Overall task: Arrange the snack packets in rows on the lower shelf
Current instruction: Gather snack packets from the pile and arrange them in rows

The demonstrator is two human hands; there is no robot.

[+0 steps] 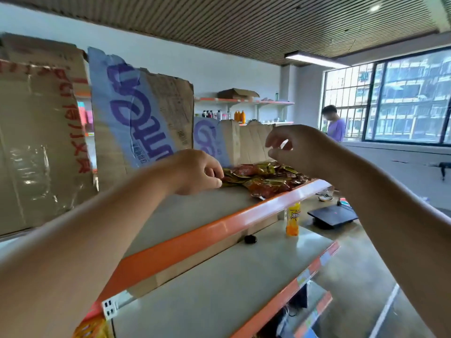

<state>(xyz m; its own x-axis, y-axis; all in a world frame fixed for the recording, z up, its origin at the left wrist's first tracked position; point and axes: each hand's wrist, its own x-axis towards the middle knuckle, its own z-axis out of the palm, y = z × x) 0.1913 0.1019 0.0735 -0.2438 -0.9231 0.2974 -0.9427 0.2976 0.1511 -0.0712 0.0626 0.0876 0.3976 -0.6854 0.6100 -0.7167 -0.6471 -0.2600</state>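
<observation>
The job has hardly begun, as I judge it. The packets (263, 178) all lie in a loose red and gold heap on the upper shelf (185, 213), near its orange front edge and in front of the cardboard (146, 113) that stands behind them. None of them is on the lower shelf (219, 276), which carries only a yellow bottle (292, 219) and a small dark thing (250, 239) near its back. My left hand (199, 172) is at the heap's left edge, fingers curled, pinching the corner of one packet. My right hand (295, 147) hangs just above the heap, fingers loosely bent and holding nothing I can see. Everything is left to do: bring the packets down and set them in rows.
</observation>
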